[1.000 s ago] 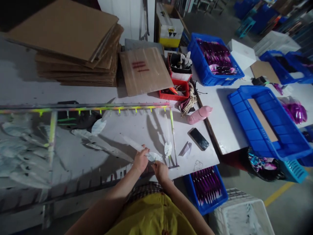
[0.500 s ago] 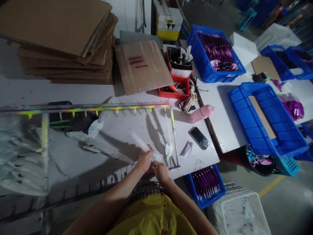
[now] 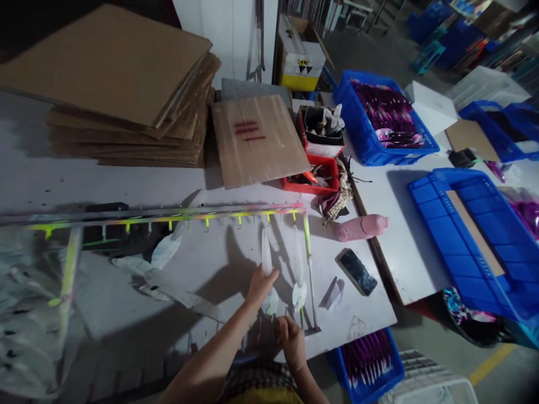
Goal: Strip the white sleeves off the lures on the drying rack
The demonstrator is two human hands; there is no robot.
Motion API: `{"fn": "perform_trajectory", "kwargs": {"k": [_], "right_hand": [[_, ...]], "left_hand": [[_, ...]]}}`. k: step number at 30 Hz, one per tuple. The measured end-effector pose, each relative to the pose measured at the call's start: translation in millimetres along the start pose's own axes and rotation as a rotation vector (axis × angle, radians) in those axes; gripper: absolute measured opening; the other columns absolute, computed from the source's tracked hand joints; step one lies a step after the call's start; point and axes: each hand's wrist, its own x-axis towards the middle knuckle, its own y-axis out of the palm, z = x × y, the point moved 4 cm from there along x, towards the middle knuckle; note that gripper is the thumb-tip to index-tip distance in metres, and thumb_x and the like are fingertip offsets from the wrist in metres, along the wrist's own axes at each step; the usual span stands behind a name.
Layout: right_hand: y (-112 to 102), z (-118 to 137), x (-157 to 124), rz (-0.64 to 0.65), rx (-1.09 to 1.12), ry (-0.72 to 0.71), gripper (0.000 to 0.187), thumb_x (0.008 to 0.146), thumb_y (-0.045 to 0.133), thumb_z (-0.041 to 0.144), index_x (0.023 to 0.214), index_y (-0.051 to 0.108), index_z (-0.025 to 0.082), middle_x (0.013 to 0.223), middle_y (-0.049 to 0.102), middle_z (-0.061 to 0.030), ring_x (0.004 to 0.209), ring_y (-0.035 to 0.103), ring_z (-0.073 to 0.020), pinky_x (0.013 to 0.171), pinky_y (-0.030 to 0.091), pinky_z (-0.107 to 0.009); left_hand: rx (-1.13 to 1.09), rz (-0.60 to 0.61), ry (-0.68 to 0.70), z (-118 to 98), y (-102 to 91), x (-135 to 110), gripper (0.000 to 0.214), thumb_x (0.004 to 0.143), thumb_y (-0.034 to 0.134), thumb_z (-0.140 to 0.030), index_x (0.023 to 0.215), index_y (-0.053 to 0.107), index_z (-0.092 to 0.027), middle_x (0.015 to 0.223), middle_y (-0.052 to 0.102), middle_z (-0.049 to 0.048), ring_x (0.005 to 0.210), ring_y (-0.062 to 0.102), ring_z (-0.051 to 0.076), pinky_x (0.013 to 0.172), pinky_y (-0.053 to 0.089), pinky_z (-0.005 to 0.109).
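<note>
My left hand (image 3: 259, 285) is closed around a long, pale, translucent piece (image 3: 266, 252) with a rounded whitish end (image 3: 270, 303) below the fingers. The piece's narrow tip is just under the yellow-stained hooks of a metal rack (image 3: 236, 215); whether it touches a hook I cannot tell. Lower down, my right hand (image 3: 291, 340) is curled with fingers pressed together near the rack's lower side; anything inside it is hidden. A similar pale piece (image 3: 298, 294) hangs at the rack's right end, beside my hands. Several more whitish pieces (image 3: 29, 325) hang at the far left.
Stacked cardboard (image 3: 135, 129) stands at the back left. A red bin (image 3: 311, 179), pink bottle (image 3: 362, 227) and phone (image 3: 357, 272) lie right of the rack. Blue crates (image 3: 458, 224) stand farther right; another blue crate (image 3: 370, 359) with purple pieces sits below the table edge.
My left hand has lifted the pale piece, which turned from slanted to upright under the hooks. My right hand has parted from its lower end. The camera view has tilted upward.
</note>
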Motion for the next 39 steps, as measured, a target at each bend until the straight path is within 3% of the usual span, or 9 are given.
{"fn": "perform_trajectory", "kwargs": {"k": [9, 14, 17, 20, 23, 26, 32, 35, 39], "right_hand": [[-2, -1, 6, 0.022, -0.006, 0.039, 0.052, 0.089, 0.035, 0.063, 0.067, 0.055, 0.021, 0.048, 0.050, 0.0018, 0.045, 0.049, -0.0145, 0.048, 0.037, -0.024], [-5, -2, 6, 0.073, 0.038, 0.100, 0.054, 0.087, 0.036, 0.066, 0.083, 0.063, 0.018, 0.050, 0.055, 0.0007, 0.047, 0.054, -0.0169, 0.048, 0.041, -0.025], [-8, 12, -1, 0.060, 0.047, 0.082, 0.052, 0.088, 0.037, 0.063, 0.082, 0.062, 0.018, 0.053, 0.056, 0.0004, 0.048, 0.054, -0.0163, 0.048, 0.041, -0.025], [-2, 38, -8, 0.072, -0.027, -0.074, 0.046, 0.092, 0.036, 0.053, 0.078, 0.062, 0.018, 0.061, 0.059, -0.0009, 0.055, 0.055, -0.0148, 0.053, 0.041, -0.023], [22, 60, -13, 0.242, -0.222, -0.181, 0.037, 0.093, 0.039, 0.037, 0.072, 0.063, 0.018, 0.061, 0.061, -0.0010, 0.058, 0.056, -0.0135, 0.056, 0.039, -0.022], [50, 69, -15, 0.407, -0.491, -0.159, 0.027, 0.090, 0.048, 0.027, 0.074, 0.068, 0.019, 0.066, 0.068, -0.0026, 0.064, 0.062, -0.0142, 0.059, 0.038, -0.022], [76, 70, -14, 0.431, -0.822, -0.076, 0.023, 0.081, 0.065, 0.041, 0.089, 0.074, 0.022, 0.090, 0.075, -0.0086, 0.086, 0.067, -0.0226, 0.065, 0.040, -0.026], [76, 65, -15, 0.459, -0.792, -0.104, 0.019, 0.087, 0.059, 0.034, 0.089, 0.074, 0.023, 0.090, 0.075, -0.0058, 0.085, 0.067, -0.0191, 0.065, 0.039, -0.024], [71, 62, -19, 0.445, -0.679, -0.160, 0.018, 0.089, 0.056, 0.022, 0.091, 0.073, 0.023, 0.089, 0.075, -0.0031, 0.083, 0.066, -0.0153, 0.065, 0.036, -0.022]], "left_hand": [[0.229, 0.295, 0.102, -29, -11.5, 3, 0.023, 0.074, 0.061, -0.037, 0.087, 0.063, -0.019, 0.074, 0.065, 0.0025, 0.070, 0.061, 0.019, 0.064, 0.043, 0.027], [0.824, 0.551, 0.431, -25, -119.7, -12, 0.051, 0.059, 0.071, -0.015, 0.109, 0.064, -0.023, 0.116, 0.064, 0.0089, 0.107, 0.058, 0.029, 0.089, 0.042, 0.036], [1.193, 0.492, 0.461, 3, -188.8, -23, 0.039, 0.064, 0.057, -0.001, 0.095, 0.067, -0.022, 0.104, 0.067, 0.0098, 0.105, 0.058, 0.030, 0.097, 0.034, 0.046], [1.289, 0.412, 0.523, 21, -218.6, -28, 0.033, 0.072, 0.047, 0.000, 0.085, 0.067, -0.022, 0.091, 0.069, 0.0079, 0.097, 0.060, 0.027, 0.101, 0.028, 0.052], [1.184, 0.302, 0.602, 15, -223.1, -31, 0.034, 0.071, 0.051, -0.003, 0.091, 0.067, -0.025, 0.094, 0.070, 0.0051, 0.097, 0.061, 0.025, 0.104, 0.026, 0.049], [1.021, 0.008, 0.608, -9, -232.1, -41, 0.028, 0.071, 0.060, -0.013, 0.095, 0.066, -0.025, 0.098, 0.070, 0.0060, 0.099, 0.062, 0.027, 0.105, 0.028, 0.046], [0.476, -0.523, 0.422, -49, -269.1, -86, 0.032, 0.067, 0.070, -0.033, 0.095, 0.060, -0.020, 0.090, 0.067, 0.0074, 0.086, 0.063, 0.028, 0.081, 0.048, 0.040], [-0.032, -0.489, 0.427, -55, -270.8, -106, 0.051, 0.066, 0.074, -0.037, 0.109, 0.055, -0.019, 0.092, 0.065, 0.0045, 0.081, 0.063, 0.022, 0.075, 0.051, 0.036], [-0.540, -0.243, 0.296, -40, -225.7, -102, 0.056, 0.061, 0.078, -0.036, 0.108, 0.056, -0.016, 0.088, 0.067, 0.0047, 0.077, 0.065, 0.021, 0.077, 0.052, 0.036]]}}
